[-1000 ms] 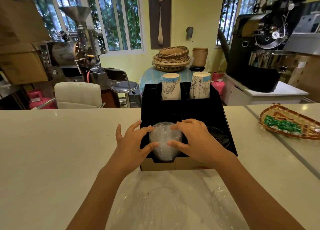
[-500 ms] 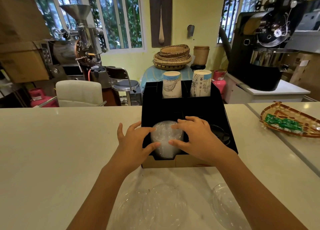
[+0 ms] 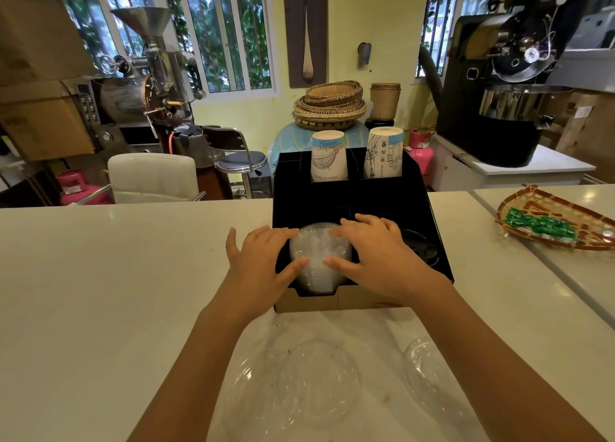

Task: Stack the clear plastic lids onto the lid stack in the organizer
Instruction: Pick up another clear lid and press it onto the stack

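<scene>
Closest to the camera, loose clear lids (image 3: 312,381) lie flat on the white counter (image 3: 100,291). Just past them both hands cup the lid stack (image 3: 319,258) in the organizer's (image 3: 349,201) front-left slot. The left hand (image 3: 256,261) and right hand (image 3: 379,255) each have thumb and fingers curled round it. Paper cups (image 3: 328,157) stand at the back.

A glossy cream stone countertop (image 3: 100,291) carries a black cardboard organizer box (image 3: 352,193) at 12 o'clock. Loose clear plastic dome lids (image 3: 316,385) lie at 6 o'clock, another clear lid (image 3: 429,378) at 5. A woven brown tray (image 3: 532,206) sits at 2 o'clock.
</scene>
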